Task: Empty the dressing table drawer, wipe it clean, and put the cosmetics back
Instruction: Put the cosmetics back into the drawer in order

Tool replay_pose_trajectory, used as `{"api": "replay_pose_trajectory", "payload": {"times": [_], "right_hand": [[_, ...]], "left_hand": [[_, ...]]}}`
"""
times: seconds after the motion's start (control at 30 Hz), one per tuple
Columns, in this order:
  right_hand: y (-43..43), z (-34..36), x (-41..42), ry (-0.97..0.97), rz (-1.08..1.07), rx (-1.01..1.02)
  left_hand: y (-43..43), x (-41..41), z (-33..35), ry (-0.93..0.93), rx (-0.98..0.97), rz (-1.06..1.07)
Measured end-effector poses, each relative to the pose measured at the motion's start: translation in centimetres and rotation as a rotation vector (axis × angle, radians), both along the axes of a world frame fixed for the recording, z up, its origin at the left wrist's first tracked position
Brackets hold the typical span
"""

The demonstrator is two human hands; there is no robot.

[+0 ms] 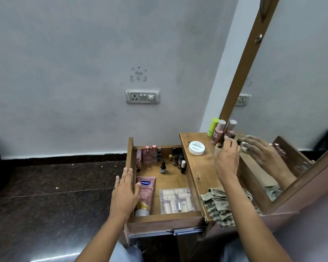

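Observation:
The wooden drawer stands pulled out to the left of the dressing table top. In it lie a pink Vaseline tube, a clear plastic case of small tubes, and several small bottles along the back and at the back right. My left hand grips the drawer's left wall. My right hand is on the table top, fingers closed on a small dark bottle. A checked cloth lies crumpled on the table's front edge.
A white round nail-polish-remover tub, a green bottle and a pink bottle stand on the table top. A wood-framed mirror rises at the right. A wall socket sits above dark stone floor.

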State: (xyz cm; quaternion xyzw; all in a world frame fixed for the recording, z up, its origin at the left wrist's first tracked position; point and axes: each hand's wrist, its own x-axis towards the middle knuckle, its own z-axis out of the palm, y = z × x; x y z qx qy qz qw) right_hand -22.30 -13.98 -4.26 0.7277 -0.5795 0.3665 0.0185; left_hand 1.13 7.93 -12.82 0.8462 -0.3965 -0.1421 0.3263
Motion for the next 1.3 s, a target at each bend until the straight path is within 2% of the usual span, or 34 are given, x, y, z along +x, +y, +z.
{"api": "replay_pose_trajectory", "payload": {"times": [0.47,0.53,0.57,0.67,0.7,0.73,0.77,0.83,0.87,0.9,0.93,1.03,1.13,1.2,1.23,1.27,1.3], "right_hand": [[-0.6,-1.0,-0.3,-0.032,-0.013,0.15],[0.3,0.8,-0.5,-0.103,0.013,0.184],[0.3,2.0,-1.4,-0.066,0.035,0.189],[1.7,6.0,-3.6,-0.078,0.452,0.115],[-1.2,4.7,-4.9,-0.018,0.375,0.082],[-2.3,3.5,-5.5,-0.048,0.221,0.008],[-4.0,1.3,-6.2,-0.118,0.129,0.055],[-4.4,-1.2,-4.7,-0.192,0.236,0.176],[-3.2,-1.5,-3.3,-0.161,0.167,0.206],[-3.1,-1.6,-3.2,-0.266,0.093,0.204],[-1.3,-0.1,-2.9,-0.285,0.054,0.213],[0.2,1.7,-3.1,-0.355,0.306,0.279],[-1.6,-0.6,-2.8,-0.377,0.083,0.202],[-2.4,-2.5,-1.9,-0.391,0.168,0.265],[-3.2,-2.3,-3.3,-0.391,0.174,0.23],[-4.2,-2.0,-4.7,-0.461,0.24,0.261],[-4.9,-1.0,-7.4,-0.531,0.471,0.343]], "left_hand": [[-0.1,0.0,-0.3,0.004,0.001,0.009],[-0.2,0.0,-0.2,0.006,-0.001,0.011],[-0.2,0.0,-0.2,0.006,0.0,0.013],[-0.2,0.1,-0.3,0.006,0.001,0.014],[-0.2,0.1,-0.4,0.001,0.004,0.013],[-0.2,0.1,-0.4,-0.006,0.009,0.013],[-0.3,0.1,-0.4,-0.011,0.014,0.013],[-0.3,0.1,-0.4,-0.016,0.02,0.016],[-0.3,0.1,-0.4,-0.018,0.022,0.017],[-0.3,0.1,-0.4,-0.019,0.023,0.018],[-0.3,0.0,-0.5,-0.018,0.023,0.017],[-0.3,0.1,-0.5,-0.019,0.023,0.016],[-0.3,0.1,-0.5,-0.019,0.021,0.014],[-0.2,0.0,-0.4,-0.015,0.014,0.013],[-0.2,0.0,-0.4,-0.012,0.01,0.014],[-0.3,0.0,-0.4,-0.008,0.007,0.013],[-0.2,0.0,-0.3,-0.006,0.006,0.012]]}}
